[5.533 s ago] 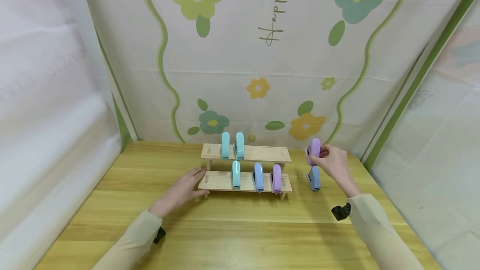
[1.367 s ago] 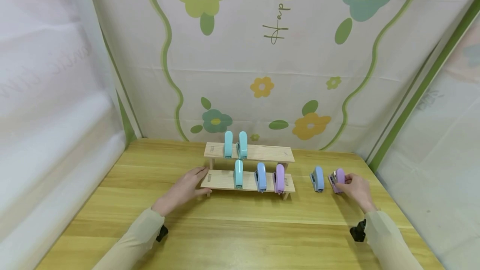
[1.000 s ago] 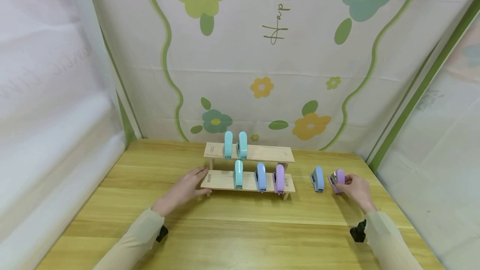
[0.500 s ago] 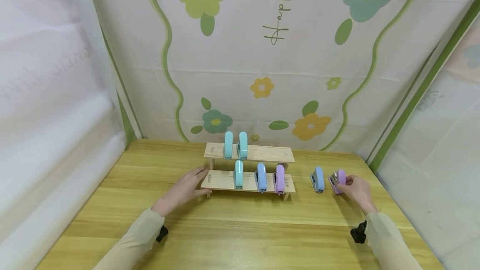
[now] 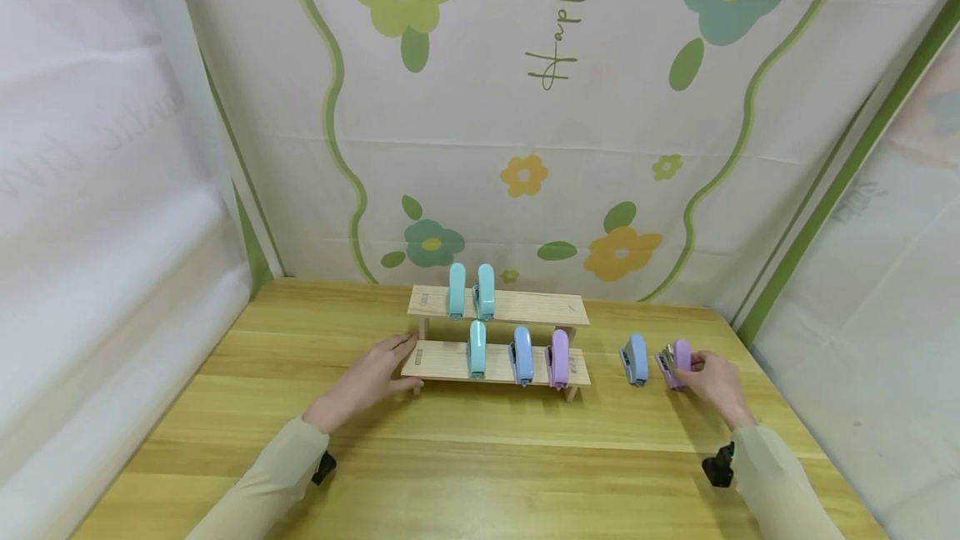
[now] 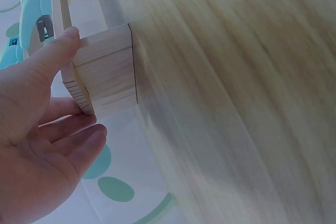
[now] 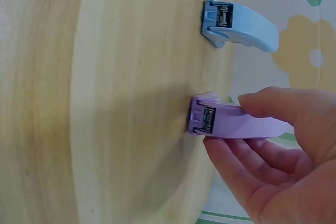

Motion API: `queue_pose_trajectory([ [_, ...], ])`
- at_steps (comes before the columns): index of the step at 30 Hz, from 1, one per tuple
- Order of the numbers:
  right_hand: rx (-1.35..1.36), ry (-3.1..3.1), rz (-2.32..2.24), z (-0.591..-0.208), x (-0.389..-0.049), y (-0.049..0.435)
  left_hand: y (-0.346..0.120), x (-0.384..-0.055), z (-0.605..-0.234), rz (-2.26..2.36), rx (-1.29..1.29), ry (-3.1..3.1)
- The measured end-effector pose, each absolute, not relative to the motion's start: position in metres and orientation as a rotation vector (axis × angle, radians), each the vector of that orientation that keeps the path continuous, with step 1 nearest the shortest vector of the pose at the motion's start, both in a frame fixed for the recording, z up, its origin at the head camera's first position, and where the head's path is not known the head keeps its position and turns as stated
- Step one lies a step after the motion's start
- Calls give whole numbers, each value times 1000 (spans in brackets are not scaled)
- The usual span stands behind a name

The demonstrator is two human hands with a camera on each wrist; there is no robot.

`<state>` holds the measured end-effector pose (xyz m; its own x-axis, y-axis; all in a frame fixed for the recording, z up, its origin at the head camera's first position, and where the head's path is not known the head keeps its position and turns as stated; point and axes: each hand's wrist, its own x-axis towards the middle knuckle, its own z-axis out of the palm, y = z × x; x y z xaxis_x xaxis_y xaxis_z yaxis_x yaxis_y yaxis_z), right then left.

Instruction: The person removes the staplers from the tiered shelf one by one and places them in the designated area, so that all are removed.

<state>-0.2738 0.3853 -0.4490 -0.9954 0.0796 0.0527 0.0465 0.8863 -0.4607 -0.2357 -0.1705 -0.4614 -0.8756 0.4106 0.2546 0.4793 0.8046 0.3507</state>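
One purple stapler (image 5: pixel 682 350) pinched at the bench's right

The right hand (image 5: pixel 714 382) pinches it between thumb and fingers on the bench (image 5: pixel 495 473), just right of a blue stapler (image 5: pixel 638 358). The left hand (image 5: pixel 367 377) grips the lower shelf (image 5: pixel 442 361) by its left end; that wooden shelf bears three more staplers (image 5: pixel 522 352), the upper shelf (image 5: pixel 534 307) two turquoise ones (image 5: pixel 457 290).
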Motion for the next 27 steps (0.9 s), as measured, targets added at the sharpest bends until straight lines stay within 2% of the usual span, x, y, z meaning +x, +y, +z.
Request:
queue_pose_trajectory([
  [14, -24, -2973, 656, -418, -268, 386, -171, -237, -462, -611, -704, -2830],
  [27, 79, -2896, 606, -383, -262, 365, -171, -236, -462, -616, -713, -2818],
])
